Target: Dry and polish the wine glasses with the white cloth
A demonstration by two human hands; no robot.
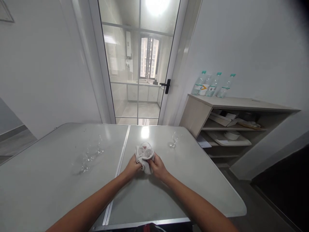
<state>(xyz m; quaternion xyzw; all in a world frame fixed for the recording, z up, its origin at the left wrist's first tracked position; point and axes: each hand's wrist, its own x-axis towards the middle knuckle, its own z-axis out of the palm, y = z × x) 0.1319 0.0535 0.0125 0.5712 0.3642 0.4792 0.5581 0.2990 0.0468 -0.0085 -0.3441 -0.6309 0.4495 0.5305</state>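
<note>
Over the middle of the table, a clear stemmed glass (145, 149) is wrapped in a white cloth (146, 166), its round rim facing up toward me. My left hand (132, 165) is closed on the cloth at the glass's left side. On the other side, my right hand (157, 165) grips the cloth and glass, the thumb near the bowl. The fold of cloth hides the stem and most of the fingertips. To the right stands another clear stemmed glass (173, 140). Several more stemmed glasses (89, 156) stand in a slanting row at the left.
The pale grey table (193, 180) has a metal seam (123, 148) running across it. Beyond its far edge is a glass door (138, 64) with a black handle (166, 85). At the right, a wooden shelf unit (231, 103) carries plastic bottles (212, 85) on top.
</note>
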